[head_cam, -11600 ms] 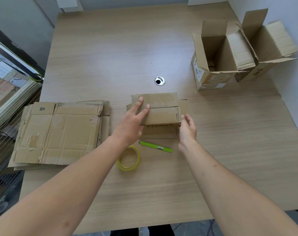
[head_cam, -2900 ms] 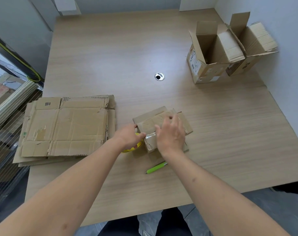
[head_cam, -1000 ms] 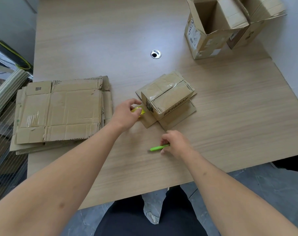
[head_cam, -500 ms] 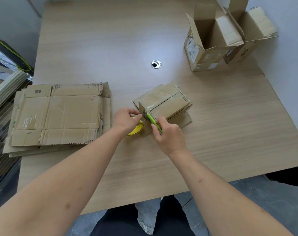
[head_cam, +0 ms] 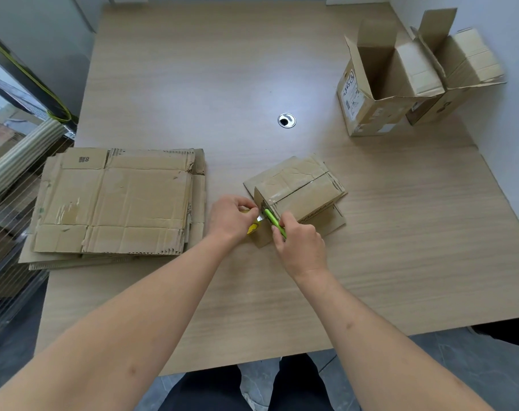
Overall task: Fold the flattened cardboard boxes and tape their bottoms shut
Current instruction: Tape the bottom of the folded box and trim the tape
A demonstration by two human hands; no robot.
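A small folded cardboard box [head_cam: 299,189] stands bottom-up at the middle of the table, clear tape along its centre seam, its top flaps splayed underneath. My left hand [head_cam: 231,216] grips the yellow tape roll [head_cam: 252,228] at the box's near-left corner; most of the roll is hidden behind the hand. My right hand [head_cam: 299,247] holds a green utility knife [head_cam: 274,222], its tip at the strip of tape between roll and box.
A stack of flattened cardboard boxes [head_cam: 118,203] lies at the left of the table [head_cam: 400,247]. Two assembled boxes, the nearer one [head_cam: 382,84] and the one behind it [head_cam: 460,72], stand open at the back right by the wall. A metal cable grommet [head_cam: 286,120] sits mid-table.
Over the last second my right hand picked the green knife off the table and brought it up to the tape at the box's corner. My left hand has stayed on the roll.
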